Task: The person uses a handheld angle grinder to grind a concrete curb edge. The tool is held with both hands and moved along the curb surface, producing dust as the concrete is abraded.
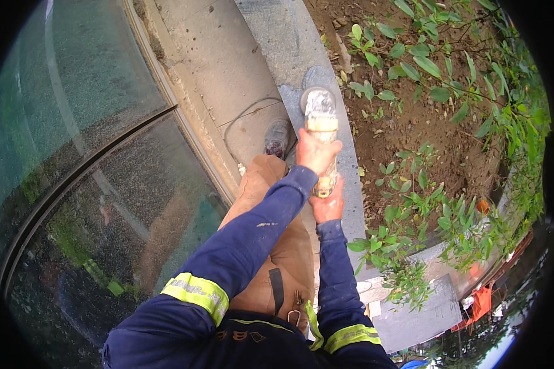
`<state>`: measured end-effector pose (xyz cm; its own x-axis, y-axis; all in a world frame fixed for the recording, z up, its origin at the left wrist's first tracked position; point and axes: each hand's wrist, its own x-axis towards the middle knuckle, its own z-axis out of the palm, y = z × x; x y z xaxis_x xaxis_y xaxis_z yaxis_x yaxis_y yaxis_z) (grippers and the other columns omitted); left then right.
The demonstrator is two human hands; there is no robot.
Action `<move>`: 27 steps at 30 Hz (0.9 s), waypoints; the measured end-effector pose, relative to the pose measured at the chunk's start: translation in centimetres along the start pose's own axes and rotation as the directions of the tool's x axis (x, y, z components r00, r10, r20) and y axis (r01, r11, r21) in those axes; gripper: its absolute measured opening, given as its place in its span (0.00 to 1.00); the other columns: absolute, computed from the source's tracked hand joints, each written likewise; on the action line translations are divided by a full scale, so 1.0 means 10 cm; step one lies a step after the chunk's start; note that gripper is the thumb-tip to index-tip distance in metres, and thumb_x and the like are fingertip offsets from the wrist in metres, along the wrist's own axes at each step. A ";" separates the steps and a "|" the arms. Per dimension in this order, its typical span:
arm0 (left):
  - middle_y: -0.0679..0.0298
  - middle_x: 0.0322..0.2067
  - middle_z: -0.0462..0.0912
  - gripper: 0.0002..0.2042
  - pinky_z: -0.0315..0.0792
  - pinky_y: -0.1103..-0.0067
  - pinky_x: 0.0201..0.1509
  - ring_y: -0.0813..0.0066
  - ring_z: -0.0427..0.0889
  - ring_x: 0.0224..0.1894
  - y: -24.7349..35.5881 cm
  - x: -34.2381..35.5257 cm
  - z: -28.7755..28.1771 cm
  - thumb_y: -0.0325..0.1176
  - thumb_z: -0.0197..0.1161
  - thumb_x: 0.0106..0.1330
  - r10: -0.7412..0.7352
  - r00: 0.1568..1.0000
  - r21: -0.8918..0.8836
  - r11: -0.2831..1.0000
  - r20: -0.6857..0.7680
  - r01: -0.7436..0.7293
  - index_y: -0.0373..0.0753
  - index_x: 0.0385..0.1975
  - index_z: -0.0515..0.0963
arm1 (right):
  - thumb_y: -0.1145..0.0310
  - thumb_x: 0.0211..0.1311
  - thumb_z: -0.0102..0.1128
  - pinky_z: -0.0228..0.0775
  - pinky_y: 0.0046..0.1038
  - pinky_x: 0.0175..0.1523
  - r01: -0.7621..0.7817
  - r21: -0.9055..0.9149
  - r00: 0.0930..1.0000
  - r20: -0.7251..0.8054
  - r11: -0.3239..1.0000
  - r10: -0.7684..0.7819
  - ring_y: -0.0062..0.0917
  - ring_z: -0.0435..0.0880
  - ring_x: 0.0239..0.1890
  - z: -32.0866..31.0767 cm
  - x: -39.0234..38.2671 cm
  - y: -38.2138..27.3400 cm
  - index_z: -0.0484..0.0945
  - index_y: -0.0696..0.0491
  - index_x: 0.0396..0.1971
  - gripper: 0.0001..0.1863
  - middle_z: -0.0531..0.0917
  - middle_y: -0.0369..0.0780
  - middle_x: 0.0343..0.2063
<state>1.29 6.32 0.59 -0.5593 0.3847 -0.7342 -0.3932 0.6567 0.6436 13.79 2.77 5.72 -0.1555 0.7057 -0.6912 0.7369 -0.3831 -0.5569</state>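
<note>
An angle grinder (322,125), dusty white and yellow, lies lengthwise under both my hands. Its round disc (306,98) is over the grey stone ledge (349,150), on a darker wet-looking patch; whether it touches I cannot tell. My left hand (317,152) is closed around the body, close behind the head. Farther back, my right hand (329,202) grips the rear end of the tool. A thin dark cord (229,128) curves over the paving by my shoe (277,138).
Large dusty glass panes (123,203) with a dark frame stand at my left. Beyond the ledge on the right is a soil bed (406,126) with leafy plants (428,64). A grey flat panel (415,315) and an orange cloth-like thing (481,304) lie at the lower right.
</note>
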 end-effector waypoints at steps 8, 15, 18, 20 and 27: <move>0.45 0.43 0.82 0.36 0.76 0.67 0.53 0.54 0.84 0.46 -0.04 0.14 -0.04 0.40 0.76 0.43 0.009 0.993 -0.028 1.000 -0.115 -0.013 0.27 0.49 0.66 | 0.75 0.42 0.65 0.75 0.45 0.48 0.056 -0.091 0.998 0.014 0.994 -0.055 0.54 0.82 0.45 0.15 0.14 0.10 0.58 0.50 0.64 0.44 0.83 0.54 0.40; 0.51 0.40 0.83 0.31 0.76 0.70 0.52 0.63 0.84 0.43 0.16 0.11 0.06 0.35 0.77 0.45 -0.040 0.998 0.071 0.997 -0.041 0.043 0.29 0.46 0.68 | 0.75 0.42 0.66 0.76 0.40 0.50 0.017 -0.016 0.999 -0.027 1.000 -0.018 0.47 0.85 0.45 0.05 0.16 -0.07 0.61 0.50 0.63 0.42 0.84 0.51 0.40; 0.50 0.42 0.83 0.32 0.76 0.69 0.52 0.62 0.83 0.45 -0.05 -0.05 0.02 0.36 0.77 0.44 -0.033 0.996 0.047 0.998 -0.081 0.037 0.28 0.46 0.68 | 0.74 0.42 0.66 0.75 0.39 0.50 0.006 -0.057 1.000 -0.009 0.998 -0.007 0.46 0.85 0.45 0.05 -0.03 0.07 0.61 0.51 0.63 0.42 0.84 0.51 0.40; 0.49 0.42 0.83 0.32 0.76 0.69 0.51 0.62 0.84 0.44 -0.06 -0.13 -0.05 0.35 0.77 0.44 -0.043 0.994 0.040 0.998 -0.105 0.047 0.28 0.46 0.68 | 0.75 0.42 0.65 0.75 0.41 0.49 0.038 -0.044 0.999 -0.014 0.998 -0.038 0.48 0.84 0.45 0.11 -0.10 0.15 0.60 0.51 0.63 0.42 0.84 0.52 0.40; 0.44 0.43 0.82 0.37 0.76 0.67 0.53 0.52 0.84 0.46 0.20 0.26 -0.06 0.42 0.75 0.43 -0.004 0.996 0.034 0.999 -0.088 0.007 0.26 0.49 0.65 | 0.75 0.42 0.67 0.75 0.43 0.49 0.061 -0.039 0.998 -0.016 0.997 -0.061 0.51 0.83 0.45 0.18 0.30 -0.07 0.61 0.50 0.62 0.42 0.83 0.54 0.39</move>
<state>-1.37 8.24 0.05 -0.6202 0.3233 -0.7147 -0.3719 0.6811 0.6308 11.60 4.10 3.18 -0.1897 0.7373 -0.6483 0.7514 -0.3160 -0.5793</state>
